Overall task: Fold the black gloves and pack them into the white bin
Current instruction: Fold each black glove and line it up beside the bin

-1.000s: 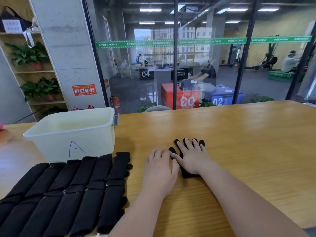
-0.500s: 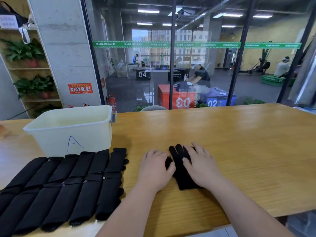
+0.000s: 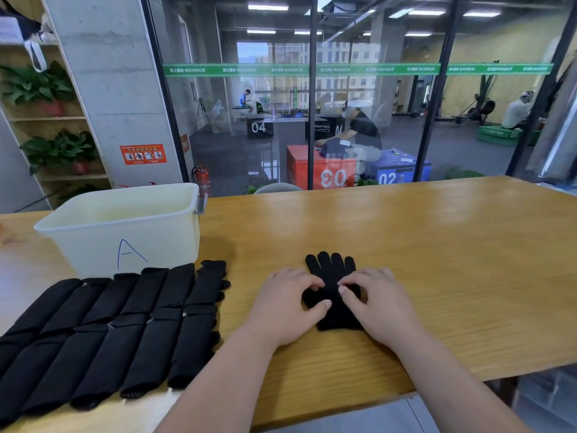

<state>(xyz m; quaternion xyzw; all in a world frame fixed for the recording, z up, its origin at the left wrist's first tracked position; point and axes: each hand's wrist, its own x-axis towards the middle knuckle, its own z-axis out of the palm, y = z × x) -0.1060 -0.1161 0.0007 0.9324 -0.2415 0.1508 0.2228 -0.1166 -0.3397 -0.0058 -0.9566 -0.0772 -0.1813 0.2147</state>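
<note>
From my remote seat I see one black glove [image 3: 331,273] lying flat on the wooden table [image 3: 443,264], just ahead of centre. Its four fingers point to 12 o'clock and its cuff lies at 6 o'clock, near the table's front edge.

Both bare hands are on it. My left hand [image 3: 285,307] sits at the glove's 9 o'clock side. Its fingers are curled and its thumb is laid across the fabric, so it pinches the glove's left edge. My right hand [image 3: 379,304] comes in from 3 o'clock. Its fingers are bent too, the tips hooked into the fabric near the middle of the palm. The right thumb is hidden, so I cannot tell what it does underneath. The fingertips of the two hands are close together over the glove but do not touch.

The white bin [image 3: 125,242] stands at 10 o'clock from the glove, well apart from it, with a blue letter A on its front wall. The folded gloves [image 3: 109,326] lie at 8 o'clock in two rows packed side by side. The far row ends just in front of the bin.
</note>
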